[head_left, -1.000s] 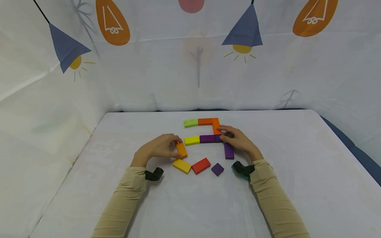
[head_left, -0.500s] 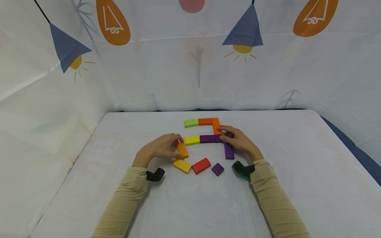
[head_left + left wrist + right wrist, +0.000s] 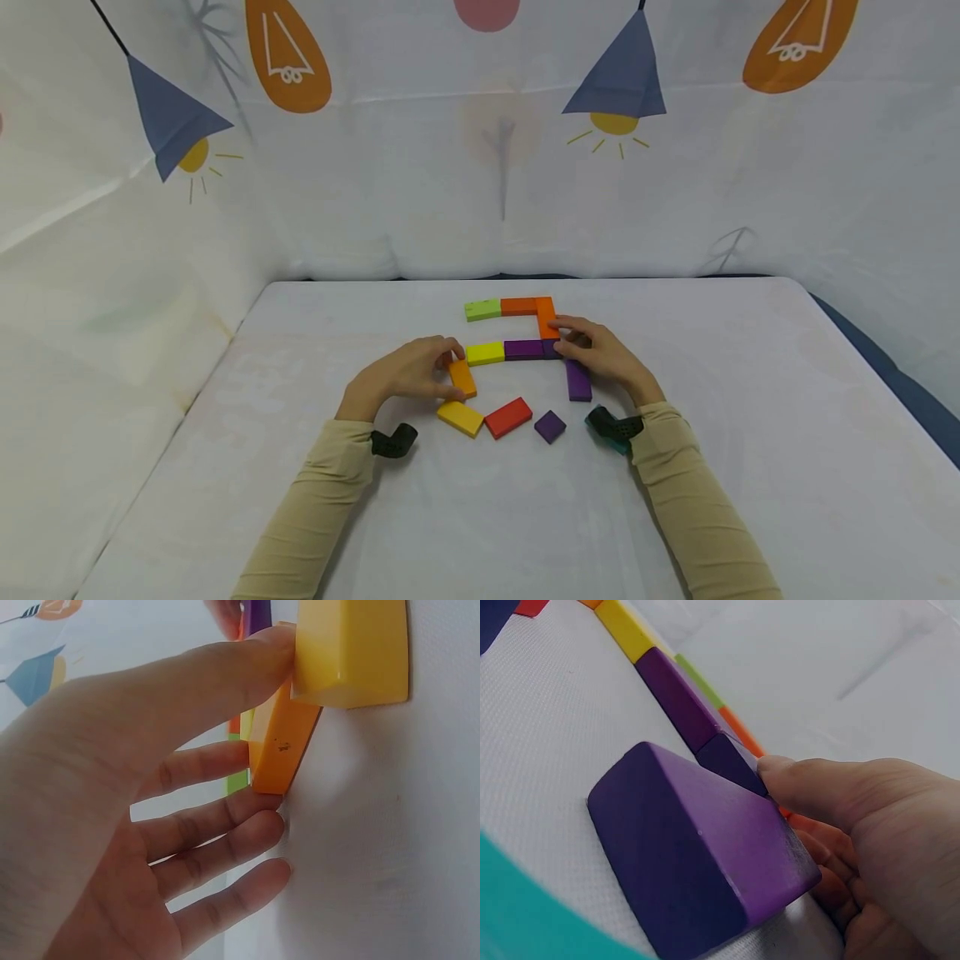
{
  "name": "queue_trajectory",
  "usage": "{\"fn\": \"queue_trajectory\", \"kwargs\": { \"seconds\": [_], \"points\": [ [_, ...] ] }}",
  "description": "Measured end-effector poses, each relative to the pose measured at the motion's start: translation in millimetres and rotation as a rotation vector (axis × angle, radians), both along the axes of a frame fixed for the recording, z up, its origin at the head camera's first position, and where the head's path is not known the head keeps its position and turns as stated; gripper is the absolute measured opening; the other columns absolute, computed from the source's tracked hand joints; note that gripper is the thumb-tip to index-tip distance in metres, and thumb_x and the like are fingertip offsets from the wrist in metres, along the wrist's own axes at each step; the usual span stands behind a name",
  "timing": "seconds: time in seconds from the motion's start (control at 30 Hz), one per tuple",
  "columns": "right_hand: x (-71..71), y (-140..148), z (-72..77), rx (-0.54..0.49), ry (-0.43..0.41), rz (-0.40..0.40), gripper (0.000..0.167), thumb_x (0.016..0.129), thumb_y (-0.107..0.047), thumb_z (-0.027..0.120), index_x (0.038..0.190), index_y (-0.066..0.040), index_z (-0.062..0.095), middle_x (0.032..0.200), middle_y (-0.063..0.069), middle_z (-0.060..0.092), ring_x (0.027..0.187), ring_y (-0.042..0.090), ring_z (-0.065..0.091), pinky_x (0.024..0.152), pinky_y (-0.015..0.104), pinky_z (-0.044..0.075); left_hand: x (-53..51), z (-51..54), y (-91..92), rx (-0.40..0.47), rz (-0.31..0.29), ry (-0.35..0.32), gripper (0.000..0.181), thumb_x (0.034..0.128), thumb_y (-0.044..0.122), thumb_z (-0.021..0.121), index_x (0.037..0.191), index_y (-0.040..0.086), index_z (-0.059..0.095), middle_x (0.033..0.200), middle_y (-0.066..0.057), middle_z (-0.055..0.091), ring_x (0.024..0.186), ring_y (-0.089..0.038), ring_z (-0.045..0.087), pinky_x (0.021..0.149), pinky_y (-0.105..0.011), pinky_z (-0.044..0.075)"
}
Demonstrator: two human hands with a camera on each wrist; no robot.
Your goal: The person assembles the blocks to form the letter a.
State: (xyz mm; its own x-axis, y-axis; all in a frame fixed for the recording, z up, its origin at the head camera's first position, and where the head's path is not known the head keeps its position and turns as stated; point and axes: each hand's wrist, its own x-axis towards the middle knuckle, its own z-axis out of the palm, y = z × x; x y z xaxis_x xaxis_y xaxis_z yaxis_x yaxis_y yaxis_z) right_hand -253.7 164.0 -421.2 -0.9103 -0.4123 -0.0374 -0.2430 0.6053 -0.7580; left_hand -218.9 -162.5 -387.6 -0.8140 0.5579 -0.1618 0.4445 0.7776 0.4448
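The left hand [image 3: 405, 372] pinches an orange block [image 3: 462, 378] between thumb and fingers; in the left wrist view this orange block [image 3: 281, 742] stands beside a yellow-orange block [image 3: 352, 652]. At the right end of a row, the right hand [image 3: 606, 357] touches the short dark purple block [image 3: 551, 349] with its thumb, its fingers by the upright orange block [image 3: 547, 318]. That row also has a yellow block [image 3: 485, 353] and a purple block [image 3: 522, 350]. Another purple block [image 3: 705, 847] lies nearest the right wrist camera.
Nearer the person lie a yellow-orange block [image 3: 460, 418], a red block [image 3: 508, 417] and a small purple block [image 3: 550, 427]. A teal block [image 3: 617, 445] is partly under the right wrist device. Farther back are a green block [image 3: 482, 310] and a red-orange block [image 3: 518, 307].
The left hand and its orange block have shifted slightly right, closer to the yellow block in the row. The right hand has stayed in place.
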Motion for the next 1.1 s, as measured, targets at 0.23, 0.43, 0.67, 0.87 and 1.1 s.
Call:
{"fn": "queue_trajectory", "kwargs": {
  "seconds": [0.23,0.43,0.67,0.87,1.1],
  "points": [
    [0.0,0.0,-0.4,0.000,-0.001,0.000,0.048,0.094,-0.031,0.057,0.139,-0.017,0.047,0.135,0.012,0.051,0.111,0.029,0.050,0.098,0.046,0.042,0.0,0.1,1.4,-0.009,0.003,-0.002,0.058,0.0750,0.045,0.076,0.119,0.014,0.055,0.104,-0.003,0.059,0.095,-0.017,0.052,0.088,-0.033,0.047],
    [0.3,-0.2,0.0,0.000,-0.003,0.002,0.048,0.094,-0.030,0.057,0.139,-0.016,0.046,0.137,0.013,0.050,0.112,0.030,0.050,0.098,0.047,0.042,0.9,0.7,1.5,-0.007,-0.003,0.004,0.057,0.0747,0.044,0.077,0.118,0.014,0.055,0.103,-0.002,0.059,0.095,-0.016,0.052,0.088,-0.032,0.047],
    [0.3,-0.7,1.5,-0.001,-0.002,0.002,0.048,0.094,-0.029,0.057,0.139,-0.016,0.046,0.135,0.013,0.051,0.111,0.030,0.050,0.098,0.047,0.043,1.0,0.4,1.0,0.005,-0.003,0.000,0.057,0.0743,0.044,0.077,0.118,0.014,0.056,0.104,-0.002,0.059,0.095,-0.017,0.052,0.088,-0.033,0.047],
    [-0.1,-1.0,1.4,0.001,-0.006,-0.002,0.048,0.094,-0.029,0.057,0.139,-0.016,0.046,0.136,0.013,0.050,0.112,0.030,0.050,0.098,0.047,0.043,0.3,0.4,0.7,0.008,-0.006,0.001,0.058,0.0742,0.045,0.077,0.118,0.014,0.056,0.104,-0.003,0.059,0.096,-0.018,0.053,0.088,-0.033,0.046],
    [-0.4,-0.9,0.6,0.009,-0.011,-0.006,0.048,0.094,-0.031,0.056,0.139,-0.017,0.046,0.135,0.013,0.051,0.112,0.030,0.050,0.098,0.047,0.042,0.4,0.2,0.8,0.009,-0.007,0.003,0.059,0.0740,0.046,0.077,0.118,0.013,0.056,0.104,-0.002,0.059,0.096,-0.017,0.053,0.088,-0.033,0.047]
  ]
}}
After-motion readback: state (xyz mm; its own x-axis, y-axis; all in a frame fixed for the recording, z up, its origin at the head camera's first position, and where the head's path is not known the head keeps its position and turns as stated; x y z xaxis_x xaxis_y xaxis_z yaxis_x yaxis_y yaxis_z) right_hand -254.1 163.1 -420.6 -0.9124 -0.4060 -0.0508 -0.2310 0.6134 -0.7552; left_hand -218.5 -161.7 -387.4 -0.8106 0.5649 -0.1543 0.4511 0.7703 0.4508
